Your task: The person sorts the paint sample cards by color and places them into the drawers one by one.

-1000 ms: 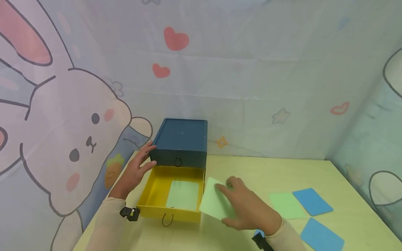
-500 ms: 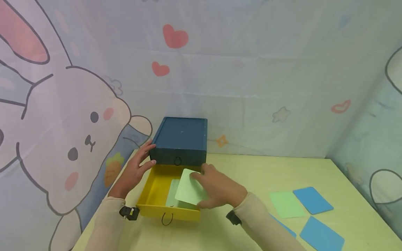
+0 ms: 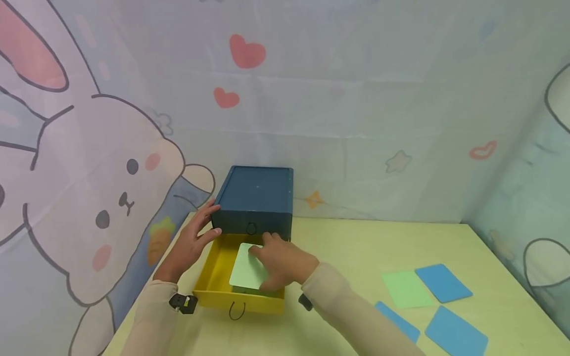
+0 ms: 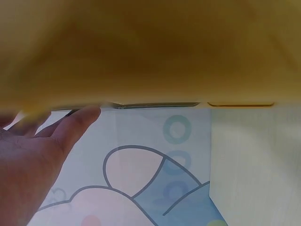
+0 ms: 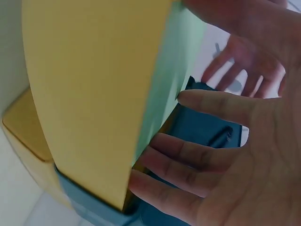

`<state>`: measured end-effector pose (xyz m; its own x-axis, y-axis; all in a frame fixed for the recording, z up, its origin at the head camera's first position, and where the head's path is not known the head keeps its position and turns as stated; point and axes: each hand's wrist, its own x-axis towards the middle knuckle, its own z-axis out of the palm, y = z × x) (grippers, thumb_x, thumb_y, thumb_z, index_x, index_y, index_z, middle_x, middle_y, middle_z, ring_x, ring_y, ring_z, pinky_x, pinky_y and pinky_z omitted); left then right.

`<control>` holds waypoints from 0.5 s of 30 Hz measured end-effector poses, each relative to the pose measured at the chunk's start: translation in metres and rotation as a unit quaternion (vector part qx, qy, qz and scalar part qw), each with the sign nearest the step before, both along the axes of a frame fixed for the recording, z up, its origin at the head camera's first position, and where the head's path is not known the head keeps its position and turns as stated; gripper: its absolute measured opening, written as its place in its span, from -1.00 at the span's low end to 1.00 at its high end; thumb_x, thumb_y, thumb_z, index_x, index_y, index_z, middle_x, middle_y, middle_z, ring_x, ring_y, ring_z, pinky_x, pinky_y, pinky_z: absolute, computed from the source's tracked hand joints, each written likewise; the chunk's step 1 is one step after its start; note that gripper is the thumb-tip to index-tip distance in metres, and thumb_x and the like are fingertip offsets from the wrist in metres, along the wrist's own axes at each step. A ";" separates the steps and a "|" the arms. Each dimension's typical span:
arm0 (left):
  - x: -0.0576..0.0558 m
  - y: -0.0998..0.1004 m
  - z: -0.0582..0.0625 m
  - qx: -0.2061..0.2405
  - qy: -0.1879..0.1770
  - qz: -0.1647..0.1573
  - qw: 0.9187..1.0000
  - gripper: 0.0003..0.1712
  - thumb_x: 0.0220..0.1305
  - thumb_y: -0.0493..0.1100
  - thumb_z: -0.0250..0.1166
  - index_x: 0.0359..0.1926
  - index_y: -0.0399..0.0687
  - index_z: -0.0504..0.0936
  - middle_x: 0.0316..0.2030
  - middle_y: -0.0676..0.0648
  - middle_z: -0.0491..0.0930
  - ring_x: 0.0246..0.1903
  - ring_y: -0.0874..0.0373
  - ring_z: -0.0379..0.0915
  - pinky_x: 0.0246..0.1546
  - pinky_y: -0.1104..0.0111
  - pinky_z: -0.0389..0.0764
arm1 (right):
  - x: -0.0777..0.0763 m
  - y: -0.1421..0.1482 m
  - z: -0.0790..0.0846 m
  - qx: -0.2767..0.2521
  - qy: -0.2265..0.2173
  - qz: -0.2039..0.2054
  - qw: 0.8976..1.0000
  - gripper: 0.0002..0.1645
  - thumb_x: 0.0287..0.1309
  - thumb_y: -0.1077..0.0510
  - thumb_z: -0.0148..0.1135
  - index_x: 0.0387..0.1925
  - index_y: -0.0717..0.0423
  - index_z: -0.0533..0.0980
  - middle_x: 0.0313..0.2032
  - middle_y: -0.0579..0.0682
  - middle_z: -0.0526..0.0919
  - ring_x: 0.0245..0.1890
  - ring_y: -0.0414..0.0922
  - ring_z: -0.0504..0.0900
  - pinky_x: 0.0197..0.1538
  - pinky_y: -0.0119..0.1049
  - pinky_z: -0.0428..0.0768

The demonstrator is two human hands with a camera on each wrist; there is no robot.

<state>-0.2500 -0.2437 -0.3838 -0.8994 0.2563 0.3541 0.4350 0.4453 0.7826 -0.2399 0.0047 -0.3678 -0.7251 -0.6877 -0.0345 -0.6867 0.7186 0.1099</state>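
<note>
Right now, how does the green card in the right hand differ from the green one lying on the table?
The held card is gripped by the right hand; the loose card has no hand on it.
The held card is over the open yellow drawer; the loose card lies flat on the table beside a blue card.
Fingers partly cover the held card; none cover the loose card.
Both are thin and green.

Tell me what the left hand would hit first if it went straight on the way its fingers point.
Most likely the left side of the dark blue drawer unit. The left hand has its fingertips right at that edge; they look in contact, though depth leaves this unsure.
</note>
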 end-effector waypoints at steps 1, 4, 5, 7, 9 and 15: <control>0.000 0.000 0.000 0.002 -0.001 0.000 1.000 -0.33 0.52 -0.13 0.08 0.55 -0.05 0.14 0.62 -0.16 -0.14 0.52 -0.44 -0.06 0.42 -0.33 0.18 | -0.001 -0.003 -0.001 0.003 -0.002 0.000 1.000 -0.09 -0.09 -0.32 0.48 0.30 -0.12 0.45 0.05 0.06 0.53 -0.07 -0.09 0.47 -0.12 -0.29 0.68; 0.000 -0.001 0.000 0.006 -0.001 -0.001 1.000 -0.33 0.51 -0.14 0.08 0.55 -0.05 0.14 0.62 -0.16 -0.14 0.52 -0.44 -0.07 0.41 -0.31 0.21 | -0.003 -0.011 -0.007 0.014 -0.008 -0.003 1.000 -0.11 -0.09 -0.33 0.47 0.28 -0.16 0.47 0.06 0.06 0.55 -0.04 -0.08 0.49 -0.08 -0.27 0.69; 0.000 -0.002 0.000 0.007 -0.001 -0.003 1.000 -0.33 0.51 -0.15 0.08 0.55 -0.06 0.14 0.62 -0.17 -0.15 0.52 -0.44 -0.07 0.40 -0.30 0.22 | -0.004 -0.013 -0.010 0.019 -0.011 -0.005 1.000 -0.12 -0.09 -0.33 0.48 0.28 -0.17 0.47 0.06 0.05 0.55 -0.05 -0.08 0.50 -0.08 -0.27 0.69; 0.000 -0.001 0.000 0.010 -0.003 -0.006 1.000 -0.33 0.51 -0.15 0.08 0.55 -0.07 0.14 0.62 -0.18 -0.15 0.52 -0.44 -0.08 0.40 -0.29 0.23 | -0.005 -0.016 -0.015 0.029 -0.017 -0.011 0.999 -0.12 -0.09 -0.33 0.48 0.29 -0.20 0.46 0.06 0.04 0.55 -0.05 -0.08 0.50 -0.08 -0.27 0.70; 0.001 -0.001 0.000 0.009 -0.001 -0.007 1.000 -0.33 0.52 -0.16 0.08 0.55 -0.09 0.14 0.62 -0.19 -0.15 0.52 -0.44 -0.08 0.40 -0.29 0.24 | -0.006 -0.018 -0.020 0.039 -0.024 -0.021 0.999 -0.10 -0.10 -0.32 0.49 0.31 -0.21 0.45 0.07 0.04 0.55 -0.06 -0.08 0.50 -0.06 -0.25 0.69; 0.001 -0.001 0.000 0.003 0.011 -0.009 1.000 -0.34 0.52 -0.16 0.07 0.55 -0.11 0.14 0.61 -0.22 -0.13 0.53 -0.43 -0.07 0.41 -0.28 0.23 | -0.008 -0.017 -0.030 0.072 -0.024 -0.042 0.996 -0.10 -0.09 -0.30 0.52 0.32 -0.25 0.43 0.10 0.01 0.54 -0.02 -0.09 0.51 -0.01 -0.24 0.68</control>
<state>-0.2491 -0.2447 -0.3841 -0.8867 0.2703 0.3751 0.4599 0.4332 0.7751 -0.2483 -0.0122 -0.3982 -0.7756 -0.6096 -0.1641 -0.6312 0.7533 0.1846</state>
